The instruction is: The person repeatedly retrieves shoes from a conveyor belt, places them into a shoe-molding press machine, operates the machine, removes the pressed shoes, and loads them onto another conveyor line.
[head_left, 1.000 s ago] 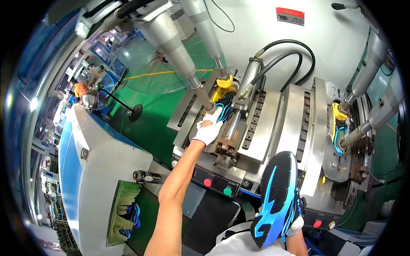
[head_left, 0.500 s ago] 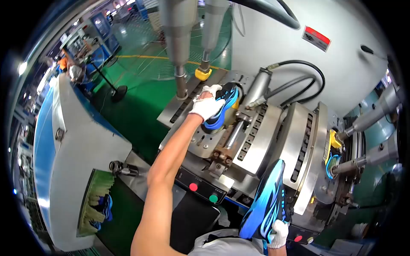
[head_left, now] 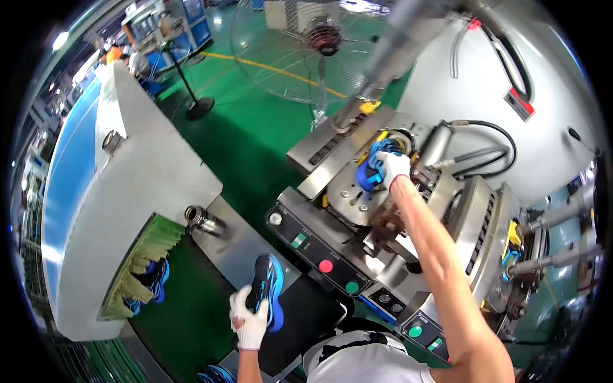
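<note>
My left hand point(head_left: 248, 322), in a white knit glove, grips a black-and-blue sports shoe point(head_left: 274, 295) over the dark conveyor belt by the machine's front. My right hand point(head_left: 394, 168), also gloved, is closed on another blue shoe point(head_left: 368, 177). That second shoe sits on the metal plate point(head_left: 351, 203) of the pressing machine, between its yellow pads. Part of it is hidden behind my fingers. Above and left of it slants a grey press cylinder point(head_left: 383, 60).
A control panel point(head_left: 313, 247) with buttons runs along the machine's front. To the left, more shoes point(head_left: 155, 281) show in a bristle-curtained opening. Beside it stands a metal cylinder fitting point(head_left: 205, 221). A second station point(head_left: 511, 255) is at right; a fan point(head_left: 324, 39) stands behind.
My left hand has drawn back from the machine to the lower left with a shoe. My right hand has carried its shoe from the lower right onto the plate. The view has turned left.
</note>
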A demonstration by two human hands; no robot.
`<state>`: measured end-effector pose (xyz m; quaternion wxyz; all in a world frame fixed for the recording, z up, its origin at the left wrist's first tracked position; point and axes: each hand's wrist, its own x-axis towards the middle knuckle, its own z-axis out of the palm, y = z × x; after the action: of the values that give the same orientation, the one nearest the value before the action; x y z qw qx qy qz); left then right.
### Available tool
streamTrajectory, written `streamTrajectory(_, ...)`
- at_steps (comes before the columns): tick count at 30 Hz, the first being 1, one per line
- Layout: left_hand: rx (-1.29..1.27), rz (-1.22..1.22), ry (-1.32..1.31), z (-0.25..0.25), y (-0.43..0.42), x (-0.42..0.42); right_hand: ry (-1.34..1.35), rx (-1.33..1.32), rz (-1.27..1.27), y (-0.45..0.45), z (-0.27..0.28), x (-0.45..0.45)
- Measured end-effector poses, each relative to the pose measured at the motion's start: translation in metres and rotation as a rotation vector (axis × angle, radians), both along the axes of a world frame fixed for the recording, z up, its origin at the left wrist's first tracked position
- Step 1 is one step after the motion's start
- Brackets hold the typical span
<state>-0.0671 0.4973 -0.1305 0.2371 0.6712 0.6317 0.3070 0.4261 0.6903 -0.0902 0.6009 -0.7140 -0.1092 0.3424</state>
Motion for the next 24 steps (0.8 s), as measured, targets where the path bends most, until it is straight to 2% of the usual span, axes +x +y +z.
streamTrajectory(2,-0.140,0.175,0.083,-0.019,-0.042,-0.026,0.197,0.190,-0.097,0.022,-0.023,0.022)
streamTrajectory(4,-0.255,0.344,0.158,-0.043,-0.082,-0.044,-0.292,-0.208,0.027,0.065,-0.109,0.106)
streamTrajectory(5,-0.316,0.436,0.112,-0.056,-0.102,-0.047,-0.496,-0.354,0.227,0.064,-0.110,0.111)
streamTrajectory(7,-0.344,0.484,0.206,-0.087,-0.138,-0.057,-1.001,-0.604,0.558,0.065,-0.110,0.122)
streamTrajectory(9,-0.384,0.513,0.311,-0.121,-0.162,-0.053,-0.585,-0.486,0.437,0.063,-0.094,0.118)
streamTrajectory(10,-0.483,0.497,0.357,-0.119,-0.168,-0.038,-0.396,-0.432,0.348,0.061,-0.084,0.115)
streamTrajectory(12,-0.328,0.483,0.280,-0.134,-0.188,-0.025,-0.277,-0.344,0.403,0.046,-0.067,0.095)
streamTrajectory(13,-0.369,0.561,0.255,-0.135,-0.187,-0.019,-0.403,-0.428,0.297,0.045,-0.065,0.075)
streamTrajectory(14,-0.409,0.624,0.243,-0.131,-0.179,-0.019,-0.860,-0.513,0.264,0.061,-0.130,0.099)
streamTrajectory(15,-0.438,0.614,0.228,-0.127,-0.176,-0.020,-0.842,-0.656,0.301,0.057,-0.105,0.075)
streamTrajectory(16,-0.313,0.560,0.252,-0.147,-0.184,-0.028,-0.823,-0.794,0.338,0.055,-0.070,0.048)
streamTrajectory(17,-0.261,0.519,0.251,-0.157,-0.183,-0.030,-1.057,-0.924,0.488,0.072,-0.103,0.070)
streamTrajectory(18,-0.221,0.508,0.258,-0.161,-0.188,-0.033,-1.098,-0.865,0.512,0.094,-0.169,0.120)
streamTrajectory(19,-0.186,0.512,0.253,-0.168,-0.189,-0.034,-1.261,-0.911,0.657,0.101,-0.167,0.117)
streamTrajectory(20,-0.245,0.526,0.204,-0.147,-0.187,-0.027,-1.441,-0.940,0.787,0.105,-0.163,0.113)
streamTrajectory(21,-0.212,0.508,0.182,-0.142,-0.184,-0.025,-1.111,-0.721,0.810,0.091,-0.140,0.111)
streamTrajectory(22,-0.201,0.482,0.197,-0.157,-0.187,-0.030,-0.713,-0.481,0.771,0.086,-0.135,0.128)
streamTrajectory(23,-0.218,0.472,0.099,-0.146,-0.183,-0.032,-0.372,-0.310,0.705,0.072,-0.113,0.128)
streamTrajectory(24,-0.190,0.453,0.107,-0.162,-0.180,-0.037,0.339,-0.227,0.580,0.085,-0.131,0.172)
